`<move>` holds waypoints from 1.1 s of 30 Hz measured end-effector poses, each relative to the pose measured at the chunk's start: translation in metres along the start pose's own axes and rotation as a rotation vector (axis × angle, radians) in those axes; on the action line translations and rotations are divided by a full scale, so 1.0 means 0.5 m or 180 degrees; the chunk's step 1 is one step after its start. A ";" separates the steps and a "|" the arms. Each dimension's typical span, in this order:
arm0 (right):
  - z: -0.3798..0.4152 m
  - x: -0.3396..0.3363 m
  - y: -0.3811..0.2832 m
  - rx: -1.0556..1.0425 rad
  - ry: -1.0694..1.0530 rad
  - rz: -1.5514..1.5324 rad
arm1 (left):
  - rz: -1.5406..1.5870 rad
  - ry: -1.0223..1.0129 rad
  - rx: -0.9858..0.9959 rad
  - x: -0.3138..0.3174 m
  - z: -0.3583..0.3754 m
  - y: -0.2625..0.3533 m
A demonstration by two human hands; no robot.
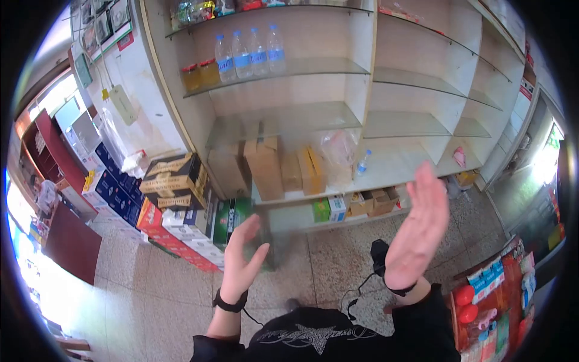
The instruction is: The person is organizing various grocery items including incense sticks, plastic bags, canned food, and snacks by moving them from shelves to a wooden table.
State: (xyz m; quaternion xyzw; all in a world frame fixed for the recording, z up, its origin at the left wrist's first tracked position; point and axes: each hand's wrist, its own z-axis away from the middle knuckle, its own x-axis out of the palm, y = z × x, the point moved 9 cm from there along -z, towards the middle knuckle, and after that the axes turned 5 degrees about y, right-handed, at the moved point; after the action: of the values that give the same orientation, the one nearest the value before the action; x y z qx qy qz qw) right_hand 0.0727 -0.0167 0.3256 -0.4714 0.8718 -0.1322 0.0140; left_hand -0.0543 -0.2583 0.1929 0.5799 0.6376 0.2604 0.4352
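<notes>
My left hand (243, 259) is raised at the lower centre, thumb apart from the fingers, holding nothing. It shows in front of the floor, beside a green box (232, 220) on the stacked cartons. To the right, my right hand (420, 226) is held up with its fingers stretched out and nothing in it. Behind it stand the shelves, with a small water bottle (363, 163) on the bottom board. Four clear bottles (249, 57) and two jars with red lids (200, 75) stand on a glass shelf at the upper left.
Cardboard boxes (263, 166) stand on the low shelf, with small open boxes (380, 202) beneath. Stacked cartons (175, 226) rise from the floor at the left. A red display table (509, 301) with packaged goods is at the lower right.
</notes>
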 end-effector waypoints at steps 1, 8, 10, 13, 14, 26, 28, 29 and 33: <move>0.003 0.032 0.046 0.0417 -0.0122 0.0034 | -0.0069 -0.0082 0.0086 -0.009 -0.036 -0.005; -0.002 0.187 0.288 0.1193 -0.0638 -0.0033 | 0.0200 -0.0285 0.0321 -0.023 -0.239 -0.049; -0.008 0.221 0.347 0.1210 -0.0704 -0.0086 | 0.0171 -0.0326 0.0316 -0.019 -0.288 -0.079; -0.026 0.266 0.434 0.1225 -0.0827 -0.0191 | 0.0196 -0.0416 0.0310 0.002 -0.369 -0.113; -0.034 0.281 0.463 0.1224 -0.0883 -0.0245 | 0.0250 -0.0464 0.0310 0.012 -0.399 -0.120; -0.187 0.486 0.937 0.2599 -0.1389 -0.1568 | 0.1660 -0.0508 0.0217 0.144 -0.872 -0.167; -0.207 0.543 1.023 0.2807 -0.1191 -0.1618 | 0.1258 -0.0419 0.0335 0.163 -0.941 -0.207; -0.206 0.567 1.062 0.3053 -0.1000 -0.1670 | 0.1250 -0.0429 0.0356 0.173 -0.972 -0.219; -0.219 0.636 1.140 0.2883 -0.0687 -0.1651 | 0.1055 -0.0349 0.0309 0.218 -1.079 -0.269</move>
State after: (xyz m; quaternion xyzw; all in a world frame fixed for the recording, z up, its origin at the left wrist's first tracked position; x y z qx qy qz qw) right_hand -0.5866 0.0410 0.3243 -0.6292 0.5759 -0.4452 0.2726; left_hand -0.5799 -0.0858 0.3146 0.7107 0.5204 0.2654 0.3920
